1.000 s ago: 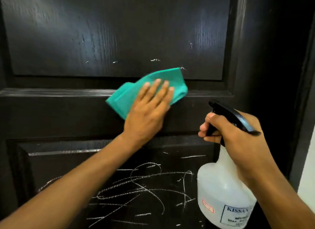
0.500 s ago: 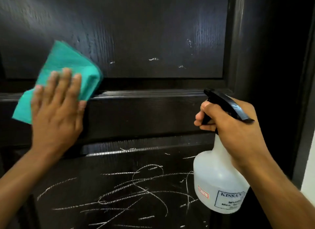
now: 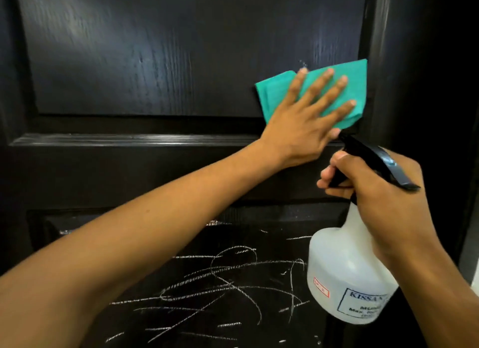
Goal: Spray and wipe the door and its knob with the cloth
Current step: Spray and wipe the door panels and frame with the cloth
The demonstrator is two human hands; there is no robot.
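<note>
Dark paneled door (image 3: pixel 160 62) fills view; left hand (image 3: pixel 305 119), fingers spread flat, presses the teal cloth (image 3: pixel 355 78) at the upper panel's lower right corner, having swept back from its left side. Right hand (image 3: pixel 383 200) grips the spray bottle (image 3: pixel 344 277), finger on trigger. Chalk scribbles (image 3: pixel 228 285) on lower panel remain unwiped; knob not visible.

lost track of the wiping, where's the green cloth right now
In the head view the green cloth lies flat against the lower right corner of the door's upper panel, pressed there by the left hand, just above the spray bottle.
</note>
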